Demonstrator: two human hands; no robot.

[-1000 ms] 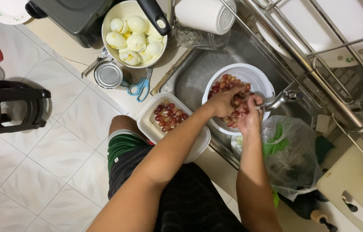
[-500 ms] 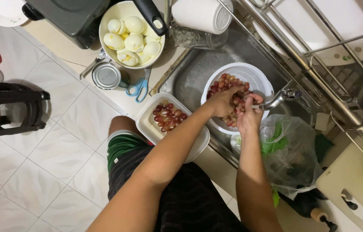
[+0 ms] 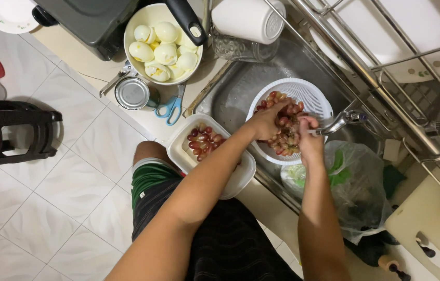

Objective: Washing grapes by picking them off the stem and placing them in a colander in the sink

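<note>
A white colander (image 3: 311, 93) sits in the steel sink (image 3: 241, 88) and holds a bunch of red grapes (image 3: 285, 136). My left hand (image 3: 264, 123) rests on the grapes at the colander's near left side, fingers curled around some of them. My right hand (image 3: 308, 136) grips the bunch from the right, just under the tap (image 3: 344, 120). A white rectangular container (image 3: 234, 179) on the sink's edge holds loose red grapes (image 3: 203, 140).
A bowl of peeled boiled eggs (image 3: 162, 44), a tin can (image 3: 132, 93) and blue-handled scissors (image 3: 170, 107) lie on the counter. A plastic bag (image 3: 355, 187) hangs right of the sink. A dish rack (image 3: 397, 57) spans the back. A black stool (image 3: 12, 132) stands on the tiled floor.
Both hands stay on the grapes in the colander; the fingers have shifted slightly. Nothing else has moved.
</note>
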